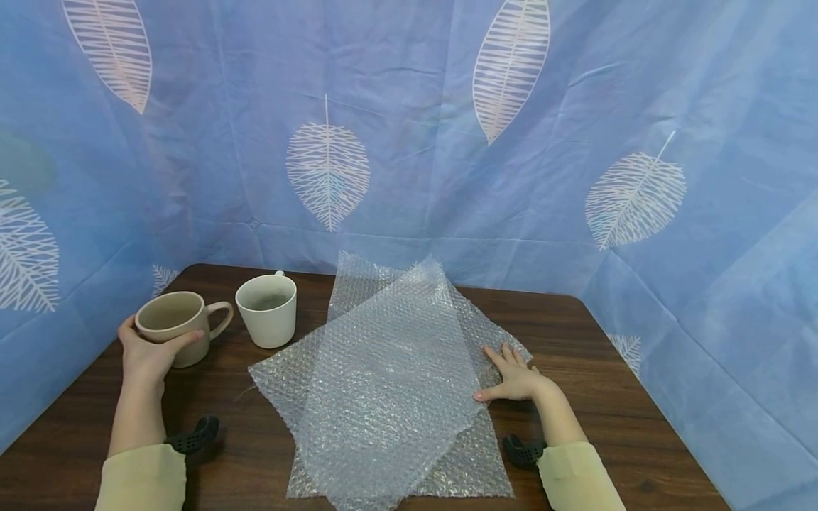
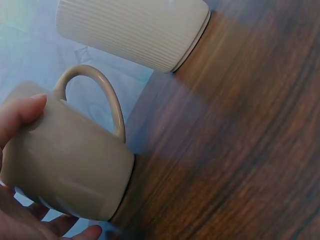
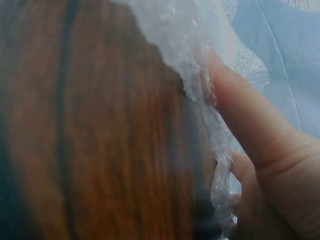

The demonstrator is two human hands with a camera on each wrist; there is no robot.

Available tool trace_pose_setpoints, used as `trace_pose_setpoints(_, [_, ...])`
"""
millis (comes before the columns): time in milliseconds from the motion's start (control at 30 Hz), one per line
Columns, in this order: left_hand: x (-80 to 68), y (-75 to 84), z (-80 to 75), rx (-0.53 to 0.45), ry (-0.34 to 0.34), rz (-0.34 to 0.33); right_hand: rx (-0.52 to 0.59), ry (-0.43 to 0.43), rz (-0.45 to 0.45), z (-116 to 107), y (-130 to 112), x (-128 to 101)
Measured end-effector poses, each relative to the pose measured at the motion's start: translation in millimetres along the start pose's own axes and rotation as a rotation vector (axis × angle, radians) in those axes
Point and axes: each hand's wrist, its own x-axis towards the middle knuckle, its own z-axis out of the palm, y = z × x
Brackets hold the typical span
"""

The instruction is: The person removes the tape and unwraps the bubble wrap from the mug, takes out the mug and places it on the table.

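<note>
In the head view my left hand (image 1: 148, 358) grips a beige mug (image 1: 192, 355) at the left of the table, thumb across its near side. The left wrist view shows the thumb near the rim of the mug (image 2: 75, 155), with the other fingers round the opposite side. Its handle points right, towards a white ribbed mug (image 1: 271, 323). My right hand (image 1: 516, 380), fingers spread, rests on the right edge of several overlapping bubble wrap sheets (image 1: 390, 369). Up close, the right thumb (image 3: 240, 105) lies against the bubble wrap's edge (image 3: 185, 60).
The dark wooden table (image 1: 594, 397) stands against a blue curtain (image 1: 409, 184) with white leaf prints, which hangs at the back and both sides. A black wrist strap (image 1: 194, 436) is on the left forearm, and a similar strap (image 1: 522, 452) on the right.
</note>
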Motion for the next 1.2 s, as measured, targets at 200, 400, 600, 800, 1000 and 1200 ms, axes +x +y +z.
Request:
trace_pose_setpoints(200, [2.1,-2.7,0.2,0.009,-0.012,0.017,-0.013,-0.009,-0.005,-2.1,-3.0,-2.5])
trace_pose_setpoints(400, [0.8,0.4,-4.1,0.023,-0.038,0.022,-0.027,-0.022,-0.006,-2.1,-4.8,-1.7])
trace_pose_setpoints(600, [-2.3,6.4,-8.6,0.061,-0.038,0.03,-0.05,-0.005,-0.009,-1.3,-6.7,0.2])
trace_pose_setpoints(800, [-8.5,16.5,-10.7,0.118,0.012,0.086,-0.035,0.016,0.0,-0.1,-8.4,0.5])
trace_pose_setpoints(1000, [-18.8,40.7,-8.7,0.195,0.043,0.19,-0.002,0.081,0.021,-1.0,-12.4,-1.9])
trace_pose_setpoints(1200, [-29.9,63.7,5.6,0.282,0.073,0.398,-0.008,0.126,0.028,-5.2,-14.9,-4.8])
